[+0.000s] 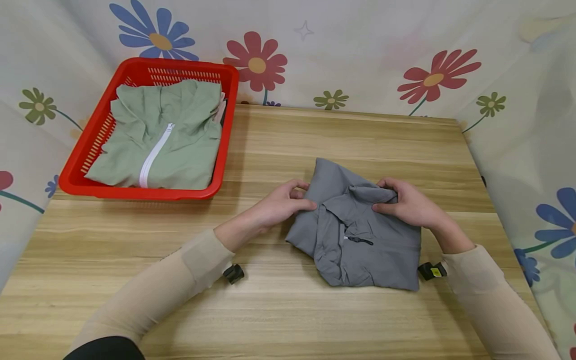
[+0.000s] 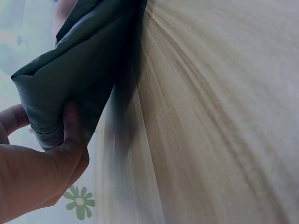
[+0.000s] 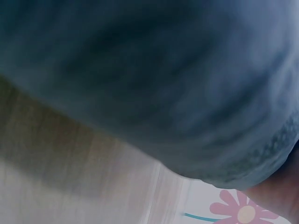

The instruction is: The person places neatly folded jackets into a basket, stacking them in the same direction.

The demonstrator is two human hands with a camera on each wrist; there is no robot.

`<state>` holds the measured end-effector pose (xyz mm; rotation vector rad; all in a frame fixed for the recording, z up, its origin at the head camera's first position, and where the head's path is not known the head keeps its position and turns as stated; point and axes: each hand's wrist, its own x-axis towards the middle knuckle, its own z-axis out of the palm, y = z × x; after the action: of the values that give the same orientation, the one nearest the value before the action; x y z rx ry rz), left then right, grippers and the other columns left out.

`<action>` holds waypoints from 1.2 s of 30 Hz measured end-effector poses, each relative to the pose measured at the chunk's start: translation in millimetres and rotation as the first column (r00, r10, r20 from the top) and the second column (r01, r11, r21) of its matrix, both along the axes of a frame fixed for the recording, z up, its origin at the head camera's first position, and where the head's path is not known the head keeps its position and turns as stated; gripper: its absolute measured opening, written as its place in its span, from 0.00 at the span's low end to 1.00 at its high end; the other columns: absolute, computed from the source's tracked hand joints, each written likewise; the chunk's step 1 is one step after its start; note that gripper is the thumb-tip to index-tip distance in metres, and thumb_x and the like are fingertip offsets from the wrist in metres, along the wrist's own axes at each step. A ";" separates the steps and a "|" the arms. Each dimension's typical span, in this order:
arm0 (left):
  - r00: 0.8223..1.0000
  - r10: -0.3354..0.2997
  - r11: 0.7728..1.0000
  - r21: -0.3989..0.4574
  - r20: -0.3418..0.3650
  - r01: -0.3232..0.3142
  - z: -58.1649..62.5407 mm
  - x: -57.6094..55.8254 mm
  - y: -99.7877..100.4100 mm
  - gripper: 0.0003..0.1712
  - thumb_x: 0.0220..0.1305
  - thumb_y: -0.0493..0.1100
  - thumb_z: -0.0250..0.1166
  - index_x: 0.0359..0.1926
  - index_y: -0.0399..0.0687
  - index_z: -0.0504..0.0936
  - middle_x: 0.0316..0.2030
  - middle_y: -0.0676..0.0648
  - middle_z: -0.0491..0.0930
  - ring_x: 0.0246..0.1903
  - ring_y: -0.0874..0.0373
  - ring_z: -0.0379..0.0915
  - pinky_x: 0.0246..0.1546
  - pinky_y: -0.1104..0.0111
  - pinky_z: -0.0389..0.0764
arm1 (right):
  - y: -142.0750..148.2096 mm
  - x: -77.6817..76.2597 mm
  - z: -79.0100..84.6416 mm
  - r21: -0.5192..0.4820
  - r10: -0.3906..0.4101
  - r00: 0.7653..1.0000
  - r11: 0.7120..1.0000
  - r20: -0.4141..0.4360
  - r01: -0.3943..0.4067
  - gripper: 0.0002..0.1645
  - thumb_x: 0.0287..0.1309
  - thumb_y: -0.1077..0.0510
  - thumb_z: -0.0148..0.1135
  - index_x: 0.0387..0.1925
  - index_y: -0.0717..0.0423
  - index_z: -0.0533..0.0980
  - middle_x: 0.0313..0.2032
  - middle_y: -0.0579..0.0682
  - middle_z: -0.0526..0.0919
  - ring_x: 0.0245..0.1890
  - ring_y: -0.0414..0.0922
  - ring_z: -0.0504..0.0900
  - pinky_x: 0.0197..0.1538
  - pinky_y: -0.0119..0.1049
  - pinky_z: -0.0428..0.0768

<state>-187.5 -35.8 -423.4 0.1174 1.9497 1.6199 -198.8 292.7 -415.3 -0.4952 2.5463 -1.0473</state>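
Observation:
A folded grey zip jacket (image 1: pixel 373 260) lies over the right half of the wooden table in the head view, its dark zipper pull facing up. My left hand (image 1: pixel 285 202) pinches its left edge between thumb and fingers. In the left wrist view, that hand (image 2: pixel 51 163) grips a raised folded corner of the jacket (image 2: pixel 70 74). On the far right edge, my right hand (image 1: pixel 407 204) pinches the fabric, thumb on top. Blurred grey cloth (image 3: pixel 163 93) fills most of the right wrist view and hides nearly all of the right hand.
A red plastic basket (image 1: pixel 65 175) stands at the back left, with a folded light green jacket (image 1: pixel 189 150) with a white zipper inside. The wooden table (image 1: pixel 270 320) meets a flower-printed cloth (image 1: pixel 360 40) at the back and sides.

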 end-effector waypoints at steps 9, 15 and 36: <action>1.000 -0.003 1.000 0.000 -0.007 0.003 -2.2 -0.1 -0.4 0.32 0.65 0.43 0.70 0.68 0.44 0.70 0.56 0.39 0.76 0.52 0.49 0.74 0.53 0.60 0.73 | 0.7 -0.3 -1.7 -0.007 -0.001 1.000 1.000 -0.007 0.001 0.17 0.62 0.61 0.73 0.50 0.61 0.77 0.41 0.54 0.80 0.36 0.47 0.78 0.39 0.37 0.77; 1.000 -0.008 1.000 -0.004 -0.009 0.008 -3.0 0.4 -1.0 0.32 0.66 0.43 0.69 0.68 0.44 0.70 0.56 0.39 0.76 0.52 0.49 0.73 0.53 0.60 0.73 | 0.3 -0.2 -1.6 -0.009 -0.009 1.000 1.000 -0.001 0.009 0.17 0.62 0.62 0.73 0.49 0.61 0.77 0.40 0.54 0.80 0.35 0.48 0.77 0.39 0.37 0.77; 1.000 0.010 1.000 -0.008 -0.003 -0.010 -4.4 0.5 -1.3 0.33 0.65 0.43 0.70 0.68 0.43 0.71 0.57 0.38 0.75 0.53 0.48 0.72 0.55 0.59 0.73 | 0.4 -1.2 -3.8 -0.019 -0.006 1.000 1.000 0.016 0.007 0.16 0.62 0.61 0.73 0.48 0.61 0.77 0.42 0.55 0.81 0.36 0.47 0.77 0.39 0.37 0.77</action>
<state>-187.0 -37.1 -427.8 0.1069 1.9616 1.6198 -200.0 293.1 -419.1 -0.4821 2.5283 -1.0739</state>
